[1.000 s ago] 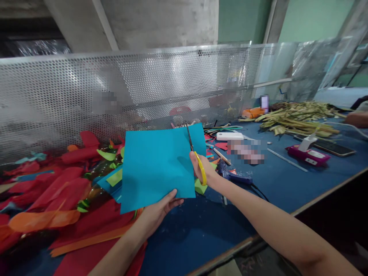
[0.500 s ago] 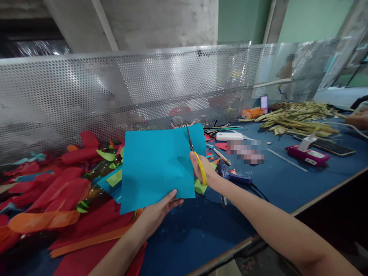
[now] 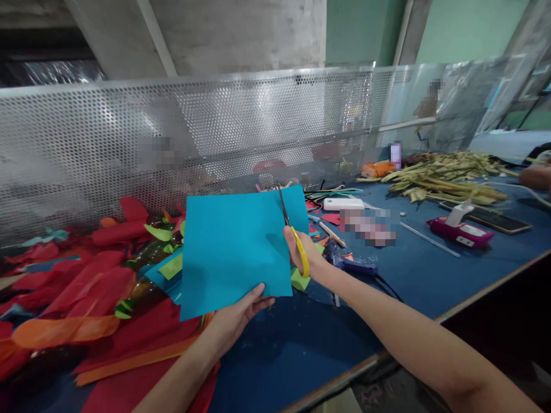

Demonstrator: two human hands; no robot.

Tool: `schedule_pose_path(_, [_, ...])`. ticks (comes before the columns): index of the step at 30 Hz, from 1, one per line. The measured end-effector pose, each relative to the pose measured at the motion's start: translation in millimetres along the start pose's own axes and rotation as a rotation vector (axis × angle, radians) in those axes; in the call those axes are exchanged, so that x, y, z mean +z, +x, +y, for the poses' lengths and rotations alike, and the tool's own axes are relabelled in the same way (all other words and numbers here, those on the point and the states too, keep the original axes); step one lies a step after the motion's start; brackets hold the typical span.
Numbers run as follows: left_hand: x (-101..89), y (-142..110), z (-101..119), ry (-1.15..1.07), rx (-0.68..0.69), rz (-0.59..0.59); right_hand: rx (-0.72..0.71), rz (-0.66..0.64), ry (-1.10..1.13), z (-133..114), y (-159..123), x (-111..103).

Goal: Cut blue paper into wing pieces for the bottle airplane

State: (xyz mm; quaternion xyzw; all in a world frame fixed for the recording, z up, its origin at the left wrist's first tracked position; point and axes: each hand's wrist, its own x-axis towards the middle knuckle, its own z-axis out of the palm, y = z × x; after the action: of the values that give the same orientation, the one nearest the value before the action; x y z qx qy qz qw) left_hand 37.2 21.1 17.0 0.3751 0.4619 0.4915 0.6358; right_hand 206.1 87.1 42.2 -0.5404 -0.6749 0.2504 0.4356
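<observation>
A blue sheet of paper (image 3: pixel 232 246) is held up over the blue table (image 3: pixel 430 275). My left hand (image 3: pixel 239 315) pinches its lower edge from underneath. My right hand (image 3: pixel 303 255) is closed on yellow-handled scissors (image 3: pixel 290 226), whose blades run up along the sheet's right side to its top edge. A narrow strip of the sheet lies right of the blades.
Red, orange and green paper cut-outs (image 3: pixel 86 275) pile on the left. A perforated metal screen (image 3: pixel 215 126) backs the table. To the right lie a glue gun (image 3: pixel 350 264), a white case (image 3: pixel 344 203), a pink box (image 3: pixel 460 229), a phone (image 3: pixel 495 218) and dried leaves (image 3: pixel 447 175). Another person's hand (image 3: pixel 536 175) is at far right.
</observation>
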Motion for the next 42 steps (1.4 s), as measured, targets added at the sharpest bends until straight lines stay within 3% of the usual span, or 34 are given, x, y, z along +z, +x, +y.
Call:
schedule_pose_path(10, [-4.0, 2, -3, -0.012, 0.007, -0.022, -0.015, -0.007, 0.007, 0, 0, 0])
schedule_pose_path(22, [-1.7, 1, 0, 0.002, 0.003, -0.039, -0.13, -0.01, 0.021, 3, 0, 3])
schedule_pose_path(33, [-4.0, 2, -3, 0.053, 0.004, -0.08, -0.122, 0.005, 0.006, 9, 4, 2])
schedule_pose_path(37, [-7.7, 3, -1, 0.102, -0.028, -0.253, -0.126, 0.002, 0.013, 10, 5, 2])
schedule_pose_path(42, [-14.9, -8, 13, 0.317, -0.215, -0.842, -0.152, -0.038, 0.037, 14, 6, 4])
